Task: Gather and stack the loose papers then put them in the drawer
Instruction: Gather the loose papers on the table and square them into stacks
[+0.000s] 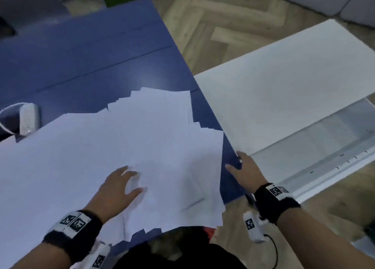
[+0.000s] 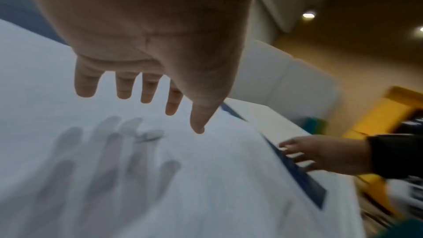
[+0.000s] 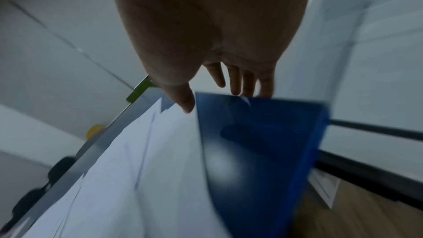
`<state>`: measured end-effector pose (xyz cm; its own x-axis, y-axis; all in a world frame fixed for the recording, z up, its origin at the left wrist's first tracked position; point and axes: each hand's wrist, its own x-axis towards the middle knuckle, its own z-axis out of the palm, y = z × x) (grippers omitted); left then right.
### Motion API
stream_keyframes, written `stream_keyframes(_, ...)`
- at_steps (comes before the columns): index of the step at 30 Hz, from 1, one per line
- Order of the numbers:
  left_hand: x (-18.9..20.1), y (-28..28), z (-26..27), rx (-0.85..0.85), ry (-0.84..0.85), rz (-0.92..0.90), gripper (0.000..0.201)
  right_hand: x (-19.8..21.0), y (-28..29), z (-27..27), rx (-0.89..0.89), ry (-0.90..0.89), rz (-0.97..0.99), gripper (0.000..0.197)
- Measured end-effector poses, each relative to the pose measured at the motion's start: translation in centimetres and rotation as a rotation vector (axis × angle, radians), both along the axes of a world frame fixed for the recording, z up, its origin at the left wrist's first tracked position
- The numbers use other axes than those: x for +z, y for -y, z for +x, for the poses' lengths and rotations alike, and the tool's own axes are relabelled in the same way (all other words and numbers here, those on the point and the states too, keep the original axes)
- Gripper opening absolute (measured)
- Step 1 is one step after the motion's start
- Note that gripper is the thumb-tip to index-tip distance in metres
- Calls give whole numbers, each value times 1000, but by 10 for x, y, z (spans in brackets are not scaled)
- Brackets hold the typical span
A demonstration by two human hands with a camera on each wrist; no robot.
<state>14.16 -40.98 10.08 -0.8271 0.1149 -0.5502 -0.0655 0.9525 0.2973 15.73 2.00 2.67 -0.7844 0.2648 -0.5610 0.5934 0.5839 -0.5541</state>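
While the loose papers [image 1: 125, 147] lie spread across the blue surface [image 1: 91, 61], the left hand [image 1: 115, 189] hovers above them, fingers spread; the right hand [image 1: 246, 171], fingers extended, reaches the surface edge beside the open drawer [image 1: 324, 139].

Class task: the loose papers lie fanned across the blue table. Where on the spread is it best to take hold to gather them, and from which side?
Probably at the outer edges. The loose papers lie flat and fanned, some overhanging the near edge of the blue table. Bring the left hand and right hand in from opposite sides, sweep the sheets together, then slip fingers under the overhanging near edge.
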Motion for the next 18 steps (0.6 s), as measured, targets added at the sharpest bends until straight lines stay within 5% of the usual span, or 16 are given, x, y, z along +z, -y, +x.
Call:
stream_keyframes(5,-39,181,42,341,-1,-179,74,6,59,-11,40,82,430,86)
stream_keyframes(7,-39,233,55,480,-1,-212,61,13,77,-9,-6,106,404,88)
stream_keyframes(12,-36,352,87,827,49,-232,92,-1,106,-9,94,211,507,121)
stream_keyframes(15,-43,415,106,890,61,-249,93,-8,119,-18,2,270,524,122)
stream_keyframes(18,-38,441,111,846,66,-230,82,9,150,-21,-149,257,441,100)
